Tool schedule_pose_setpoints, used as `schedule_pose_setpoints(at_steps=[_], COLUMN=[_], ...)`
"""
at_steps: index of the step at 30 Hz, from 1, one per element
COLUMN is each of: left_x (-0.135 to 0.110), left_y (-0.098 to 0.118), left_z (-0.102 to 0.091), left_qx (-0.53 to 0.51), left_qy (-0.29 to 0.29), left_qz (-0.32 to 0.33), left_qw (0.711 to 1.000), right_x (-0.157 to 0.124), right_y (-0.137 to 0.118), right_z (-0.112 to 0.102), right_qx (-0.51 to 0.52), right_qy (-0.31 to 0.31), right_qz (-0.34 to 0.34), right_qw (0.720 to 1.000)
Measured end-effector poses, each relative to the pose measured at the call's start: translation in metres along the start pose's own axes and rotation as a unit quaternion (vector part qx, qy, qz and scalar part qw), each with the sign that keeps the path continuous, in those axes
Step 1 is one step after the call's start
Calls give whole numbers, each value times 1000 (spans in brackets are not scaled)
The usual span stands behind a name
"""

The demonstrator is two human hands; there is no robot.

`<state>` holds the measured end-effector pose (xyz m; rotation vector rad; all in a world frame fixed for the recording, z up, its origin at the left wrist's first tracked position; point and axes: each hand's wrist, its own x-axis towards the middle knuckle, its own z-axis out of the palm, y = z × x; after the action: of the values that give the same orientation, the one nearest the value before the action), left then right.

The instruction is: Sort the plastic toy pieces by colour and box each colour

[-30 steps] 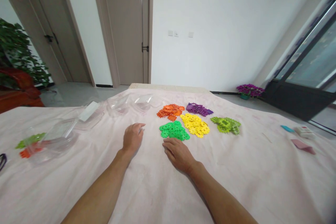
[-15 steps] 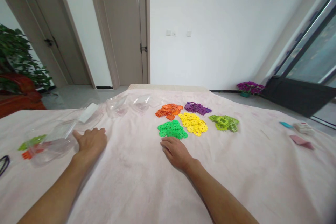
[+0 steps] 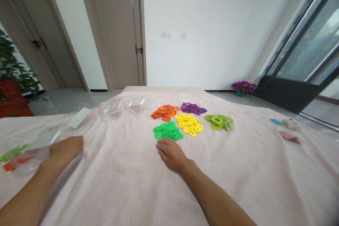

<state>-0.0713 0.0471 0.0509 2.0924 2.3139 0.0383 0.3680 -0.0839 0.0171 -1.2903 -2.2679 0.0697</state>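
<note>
My left hand (image 3: 66, 149) is at the near right side of a clear plastic container (image 3: 42, 153) on the left of the table. Its knuckles face up, and its fingertips are hidden, so its grip does not show. Lime-green pieces (image 3: 13, 152) and orange-red pieces (image 3: 17, 161) show at that container's left side. My right hand (image 3: 172, 154) rests palm down on the cloth with loosely bent fingers and holds nothing visible. Its fingertips lie by the near edge of a pile of green flat flower-shaped pieces (image 3: 167, 130).
Beyond the green pile lie orange pieces (image 3: 164, 112), purple pieces (image 3: 192, 108), yellow pieces (image 3: 189, 124) and lime-green pieces (image 3: 219, 122). More clear containers (image 3: 111, 110) stand at the back left. A pink cloth (image 3: 290, 137) and a blue item (image 3: 276, 122) lie far right.
The view has shifted, so most things appear further left. My left hand has turned towards the clear container, and its thumb no longer shows. My right hand stays by the green pile.
</note>
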Motion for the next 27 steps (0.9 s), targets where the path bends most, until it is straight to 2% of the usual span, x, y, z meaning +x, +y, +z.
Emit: schedule_pose_setpoints(at_steps=[3, 6, 9, 12, 17, 20, 24, 27], left_x=[3, -8, -27, -46, -66, -73, -85, -100], left_y=[-1, 19, 60, 110, 195, 238, 281, 298], left_z=[0, -10, -24, -33, -36, -35, -32, -30], left_qx=[57, 68, 62, 79, 81, 61, 30, 13], left_qy=[-32, -25, -20, -9, 38, 55, 76, 73], left_qz=[-19, 2, 50, 99, 190, 228, 283, 338], left_qw=[998, 997, 997, 992, 978, 970, 956, 938], right_x=[0, 0, 1, 1, 0, 0, 2, 3], right_y=[1, 1, 1, 0, 0, 0, -1, 1], right_z=[0, 1, 0, -1, -1, -2, -3, 0], right_qx=[0, 1, 2, 3, 1, 3, 6, -15], right_qy=[1, 2, 2, 3, 4, 3, 3, -14], right_qz=[-5, -6, -7, -8, -6, -6, -7, 7], right_qw=[1000, 1000, 1000, 1000, 1000, 1000, 1000, 1000])
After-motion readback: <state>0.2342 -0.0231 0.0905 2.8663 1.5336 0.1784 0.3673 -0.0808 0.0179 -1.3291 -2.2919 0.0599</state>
